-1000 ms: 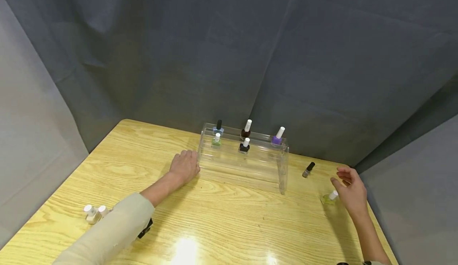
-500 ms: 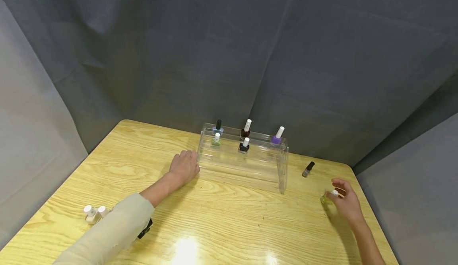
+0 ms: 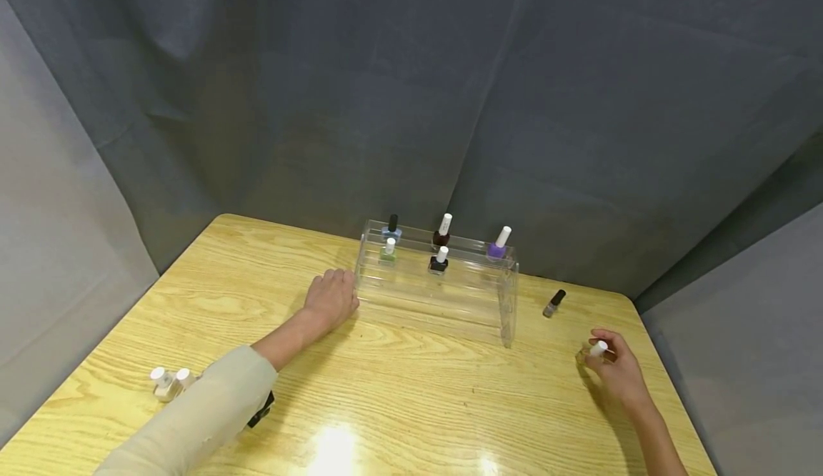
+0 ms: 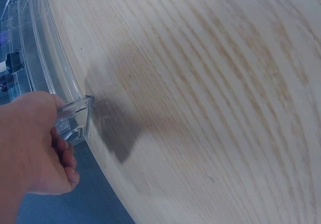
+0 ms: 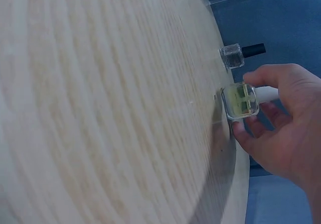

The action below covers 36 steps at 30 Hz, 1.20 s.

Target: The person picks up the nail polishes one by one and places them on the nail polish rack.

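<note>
At the right of the table, my right hand (image 3: 621,372) holds a nail polish bottle of clear yellowish liquid (image 5: 234,101) with a white cap, thumb and fingers on either side of its glass. The bottle stands close on the tabletop. My left hand (image 3: 331,297), fingers curled, grips the left end of a clear stepped display rack (image 3: 424,303), whose corner (image 4: 80,108) pokes out past the hand in the left wrist view. On the rack's upper tiers stand several nail polish bottles, among them a purple one (image 3: 496,250), a black one (image 3: 439,265) and a green one (image 3: 388,253).
A small black-capped bottle (image 3: 554,304) stands between the rack and my right hand. Two white-capped bottles (image 3: 166,386) are at the front left, partly behind my left sleeve (image 3: 212,408). A dark curtain (image 3: 411,104) hangs behind the wooden table (image 3: 411,397).
My right hand has come down and slightly left onto the yellowish nail polish bottle, and its fingers have closed around it. The left hand and the rack have stayed put.
</note>
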{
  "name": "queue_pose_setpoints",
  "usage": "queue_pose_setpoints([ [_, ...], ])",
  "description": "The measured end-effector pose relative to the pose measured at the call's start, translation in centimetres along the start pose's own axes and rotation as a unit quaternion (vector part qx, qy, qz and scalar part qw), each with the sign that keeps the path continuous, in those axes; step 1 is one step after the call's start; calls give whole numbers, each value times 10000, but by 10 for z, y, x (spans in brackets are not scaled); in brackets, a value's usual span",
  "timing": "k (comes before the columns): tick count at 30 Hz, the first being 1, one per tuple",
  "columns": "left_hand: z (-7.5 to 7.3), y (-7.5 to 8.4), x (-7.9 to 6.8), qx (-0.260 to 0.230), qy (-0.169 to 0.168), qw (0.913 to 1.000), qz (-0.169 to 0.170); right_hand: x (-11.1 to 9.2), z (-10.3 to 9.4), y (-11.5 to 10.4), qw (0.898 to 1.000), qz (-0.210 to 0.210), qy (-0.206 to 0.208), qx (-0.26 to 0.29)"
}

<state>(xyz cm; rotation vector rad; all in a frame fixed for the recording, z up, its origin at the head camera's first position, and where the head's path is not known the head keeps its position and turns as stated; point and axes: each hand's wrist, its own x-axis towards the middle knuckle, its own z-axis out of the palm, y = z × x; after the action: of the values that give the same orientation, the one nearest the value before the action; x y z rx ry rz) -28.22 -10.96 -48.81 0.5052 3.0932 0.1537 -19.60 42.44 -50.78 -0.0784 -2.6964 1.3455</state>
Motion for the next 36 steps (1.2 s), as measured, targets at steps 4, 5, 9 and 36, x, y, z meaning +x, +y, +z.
queue_pose_setpoints([
  [4,-1,0,0,16,-27,10000,5,-4,1,-1,9999,31,-82,-52],
  [5,-1,0,0,28,-36,10000,5,-4,1,0,9999,27,-99,-97],
  [9,0,-1,0,38,-23,10000,-1,-4,1,2,9999,82,-51,-116],
  [36,0,0,-2,1,44,10000,30,20,12,-58,9968,-721,-44,330],
])
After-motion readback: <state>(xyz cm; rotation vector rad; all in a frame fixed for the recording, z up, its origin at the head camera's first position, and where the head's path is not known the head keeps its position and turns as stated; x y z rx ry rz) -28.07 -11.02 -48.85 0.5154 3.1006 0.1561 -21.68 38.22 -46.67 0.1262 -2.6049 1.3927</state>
